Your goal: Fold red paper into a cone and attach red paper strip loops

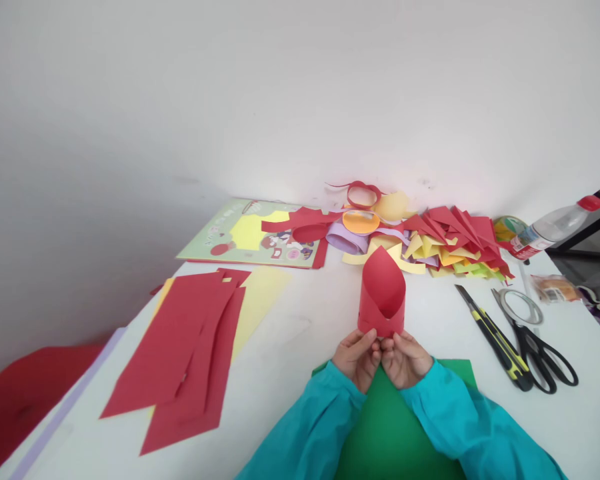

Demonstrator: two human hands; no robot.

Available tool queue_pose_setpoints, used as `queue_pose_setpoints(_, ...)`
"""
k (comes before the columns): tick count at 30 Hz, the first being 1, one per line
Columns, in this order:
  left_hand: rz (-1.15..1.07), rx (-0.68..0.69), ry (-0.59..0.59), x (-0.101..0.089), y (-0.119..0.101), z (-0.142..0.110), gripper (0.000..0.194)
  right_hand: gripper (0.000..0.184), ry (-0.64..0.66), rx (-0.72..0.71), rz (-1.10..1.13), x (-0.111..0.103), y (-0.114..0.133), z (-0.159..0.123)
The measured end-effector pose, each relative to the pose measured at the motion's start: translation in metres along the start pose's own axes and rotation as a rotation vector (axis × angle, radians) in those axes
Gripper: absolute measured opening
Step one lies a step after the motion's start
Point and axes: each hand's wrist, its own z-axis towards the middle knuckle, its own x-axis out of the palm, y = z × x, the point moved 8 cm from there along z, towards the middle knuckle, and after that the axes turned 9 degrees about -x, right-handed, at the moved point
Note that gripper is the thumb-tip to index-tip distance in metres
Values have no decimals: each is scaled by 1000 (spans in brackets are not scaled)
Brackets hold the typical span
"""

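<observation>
A red paper sheet rolled into an upright tube (383, 293) with a pointed top stands in front of me over the white table (300, 327). My left hand (356, 358) and my right hand (405, 358) sit side by side at its lower edge, fingers closed and pinching the paper where the overlapping ends meet. Both arms wear teal sleeves. A green paper sheet (395, 433) lies flat under my wrists.
Red sheets over yellow ones (190, 347) lie at the left. A green sticker booklet (250, 237) and a heap of coloured paper scraps (420, 240) line the wall. At the right are a utility knife (495, 337), black scissors (540, 350), a tape roll (521, 305) and a plastic bottle (555, 230).
</observation>
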Motion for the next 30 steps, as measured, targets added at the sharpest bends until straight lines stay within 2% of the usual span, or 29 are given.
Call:
queue_pose_setpoints(7, 74, 32, 32, -3, 5, 1, 20, 15, 12, -23, -73, -6, -3, 2)
queue_pose_setpoints(12, 63, 37, 53, -2, 6, 1, 21, 20, 46, -20, -125, -12, -4, 4)
queue_pose_setpoints(22, -8, -25, 164, 7, 12, -2, 22, 26, 123, -2, -201, -7, -4, 1)
queue_pose_setpoints(30, -52, -86, 248, 13, 13, -3, 20, 35, 96, 29, -222, -14, -5, 2)
